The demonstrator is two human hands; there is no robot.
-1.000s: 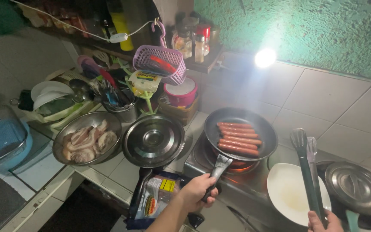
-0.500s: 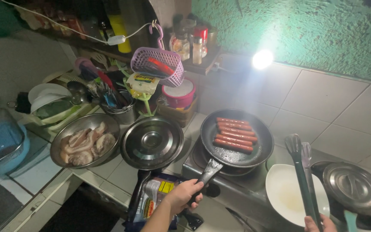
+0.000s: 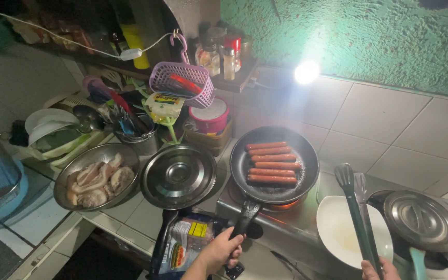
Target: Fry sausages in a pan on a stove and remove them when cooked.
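Sausages (image 3: pixel 273 162) lie side by side in a black frying pan (image 3: pixel 247 181), five of them in a row across its middle. The pan sits on a stove burner (image 3: pixel 286 205) with a glow of flame showing under its right edge. The left hand (image 3: pixel 223 250) is closed around the pan's black handle, which points down toward the person. The right hand (image 3: pixel 380 269), at the bottom edge of the view to the right of the pan, grips a pair of black tongs (image 3: pixel 358 213) whose tips point up and away, close together. The tongs hang over a white bowl (image 3: pixel 333 236) just right of the pan. Farther right of the pan, a steel lid (image 3: pixel 422 220) covers a pot. Just left of the pan rests another round steel lid (image 3: pixel 178 176), and beyond that a metal bowl of raw meat (image 3: pixel 97 179). Behind the pan, a purple basket (image 3: pixel 182 83) hangs near a shelf of jars (image 3: pixel 219 54).
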